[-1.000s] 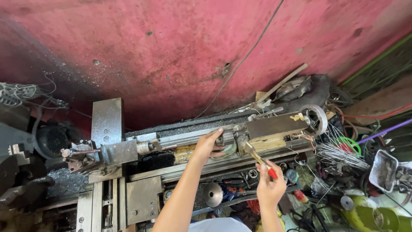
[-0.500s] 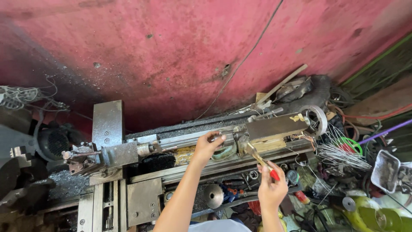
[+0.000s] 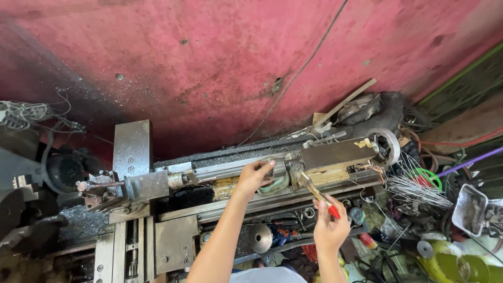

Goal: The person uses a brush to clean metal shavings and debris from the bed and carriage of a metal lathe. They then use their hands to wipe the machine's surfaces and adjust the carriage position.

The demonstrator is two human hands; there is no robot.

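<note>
Left hand [image 3: 255, 175] slid little toward lathe's metal part [image 3: 279, 169], fingers curled on it. Right hand [image 3: 330, 226] grips red-handled tool [image 3: 318, 195], long way pointing up-left, tip beside part. Left hand nearer.

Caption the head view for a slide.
Left hand on a small lathe; right hand holding a red-handled tool.

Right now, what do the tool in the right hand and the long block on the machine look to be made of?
The tool in the right hand has a red handle, probably plastic, and a thin yellowish shaft, likely metal. The long block looks like bare steel: dull grey, flat-faced, with worn patches. The left hand rests beside it on the machine.
</note>
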